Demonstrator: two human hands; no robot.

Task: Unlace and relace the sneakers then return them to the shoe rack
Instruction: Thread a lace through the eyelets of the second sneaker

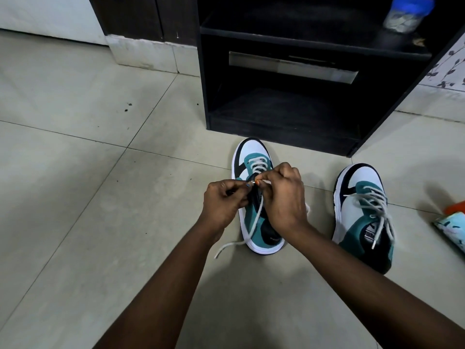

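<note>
Fingers of the right hand (pixel 284 197) are curled and pinched on the tip of a grey-white lace (pixel 254 217) above the tongue of the near sneaker (pixel 254 197). The left hand (pixel 224 200) is held just beside it, its fingers curled and gripping the shoe's dark eyelet edge, fingertips almost meeting those of the right hand. A loose length of the flat woven lace is draped down over the heel and trails onto the floor (pixel 100 172) toward the left.

The near sneaker is set upright on its white rubber sole, long axis running away from the person, toe pointed at the shoe rack (pixel 302 102); only the lowest eyelets near the toe are seen laced. Its upper is made of smooth white, teal and black panels.

The second sneaker (pixel 362 215) is stood well to the right, roughly parallel, toe likewise aimed forward, its lace loosely threaded with ends hanging over the opening.

The floor is laid with pale glossy tiles with thin dark joints. The rack is a boxy black cabinet with open shelves, and a blue-lidded clear jar (pixel 405 13) is kept on an upper shelf.
</note>
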